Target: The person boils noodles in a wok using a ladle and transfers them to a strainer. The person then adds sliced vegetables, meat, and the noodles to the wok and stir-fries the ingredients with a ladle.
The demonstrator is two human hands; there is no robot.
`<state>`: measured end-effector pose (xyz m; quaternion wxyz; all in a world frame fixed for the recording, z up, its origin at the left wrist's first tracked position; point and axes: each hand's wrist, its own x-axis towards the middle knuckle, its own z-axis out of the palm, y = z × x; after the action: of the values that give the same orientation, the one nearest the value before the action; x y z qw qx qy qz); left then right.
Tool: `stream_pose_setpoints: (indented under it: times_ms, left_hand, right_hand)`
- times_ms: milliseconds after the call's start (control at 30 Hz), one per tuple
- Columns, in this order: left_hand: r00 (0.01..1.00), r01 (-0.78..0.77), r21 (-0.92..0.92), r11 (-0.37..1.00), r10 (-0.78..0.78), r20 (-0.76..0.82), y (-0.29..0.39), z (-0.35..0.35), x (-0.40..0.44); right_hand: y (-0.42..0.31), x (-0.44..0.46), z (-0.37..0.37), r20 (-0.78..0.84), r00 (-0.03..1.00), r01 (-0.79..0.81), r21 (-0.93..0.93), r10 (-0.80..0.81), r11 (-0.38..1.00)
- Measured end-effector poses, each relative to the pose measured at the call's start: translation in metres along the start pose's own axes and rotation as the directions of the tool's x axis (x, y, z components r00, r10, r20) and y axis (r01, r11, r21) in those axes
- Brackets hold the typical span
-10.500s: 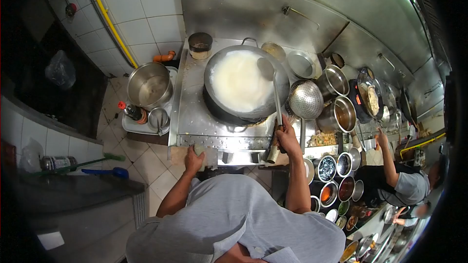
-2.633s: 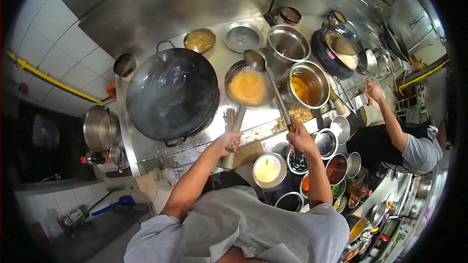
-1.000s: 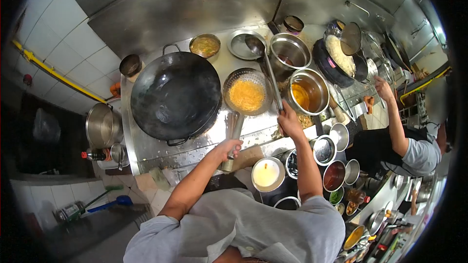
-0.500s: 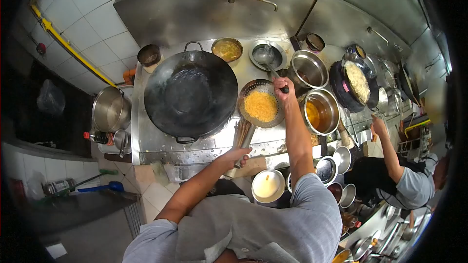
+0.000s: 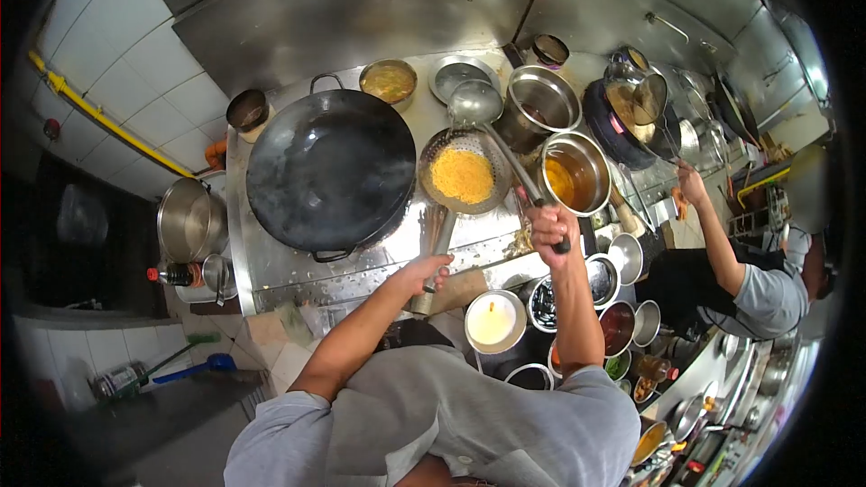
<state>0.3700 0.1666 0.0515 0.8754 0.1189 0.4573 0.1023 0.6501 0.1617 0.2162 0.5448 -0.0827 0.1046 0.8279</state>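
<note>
My left hand [image 5: 426, 275] is closed round the handle of a perforated strainer [image 5: 494, 200]. Orange-yellow shredded food [image 5: 461, 175] lies in the strainer, just right of a large black wok [image 5: 329, 171]. My right hand [image 5: 552, 231] grips the dark end of a long ladle handle. The ladle's metal bowl [image 5: 475, 102] is above the strainer's far rim, overlapping a shallow steel bowl [image 5: 446, 78]. A steel pot holding amber liquid [image 5: 574, 176] stands between the strainer and the right side of the range.
Another steel pot [image 5: 543, 106] and a bowl of yellowish food [image 5: 388, 79] stand at the back. A white bowl of pale liquid [image 5: 494, 319] is near my body. To the right, a co-worker's hand [image 5: 692, 184] holds a wire-handled strainer over a second wok.
My right hand has drawn back towards me, and the ladle has come out of the shallow bowl. The co-worker has lifted a strainer at the second wok. My view has shifted right.
</note>
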Motion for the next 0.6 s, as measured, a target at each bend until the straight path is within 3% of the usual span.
stream_pose_setpoints:
  times_ms: [67, 167, 200, 267, 300, 400, 433, 533, 600]
  left_hand:
    - [1.0, 0.006, 0.001, 1.0, -0.006, 0.015, 0.003, 0.002, -0.004]
    - [1.0, -0.023, 0.032, 0.999, 0.023, -0.002, 0.005, 0.008, -0.009]
    - [0.997, -0.062, 0.064, 0.996, 0.064, -0.03, 0.005, 0.009, -0.01]
    - [0.997, -0.071, 0.067, 0.995, 0.072, -0.005, 0.003, 0.006, -0.009]
    - [0.996, -0.083, 0.064, 0.994, 0.082, 0.022, 0.004, 0.007, -0.011]
    - [0.997, -0.072, 0.102, 0.992, 0.07, 0.026, 0.005, 0.008, -0.021]
    - [0.997, -0.07, 0.113, 0.991, 0.067, 0.031, 0.005, 0.01, -0.027]
    - [0.995, -0.094, 0.169, 0.981, 0.089, 0.035, 0.002, 0.018, -0.046]
    - [0.993, -0.113, 0.176, 0.978, 0.109, 0.034, 0.002, 0.022, -0.057]
  right_hand:
    - [0.012, -0.027, -0.007, -0.144, 0.989, 0.003, -0.068, -0.013, 0.998]
    - [0.031, -0.057, -0.022, -0.319, 0.942, -0.013, -0.337, -0.101, 0.941]
    - [0.039, -0.064, -0.025, -0.304, 0.943, -0.03, -0.479, -0.134, 0.877]
    - [0.058, -0.076, -0.026, -0.341, 0.893, -0.123, -0.811, -0.292, 0.572]
    - [0.068, -0.081, -0.032, -0.359, 0.85, -0.146, -0.863, -0.385, 0.483]
    - [0.091, -0.098, -0.033, -0.326, 0.828, -0.261, -0.944, -0.457, 0.201]
    - [0.1, -0.104, -0.03, -0.33, 0.808, -0.283, -0.944, -0.488, 0.169]
    - [0.126, -0.119, -0.036, -0.206, 0.749, -0.31, -0.949, -0.63, -0.058]
    - [0.137, -0.126, -0.039, -0.172, 0.738, -0.287, -0.955, -0.653, -0.072]
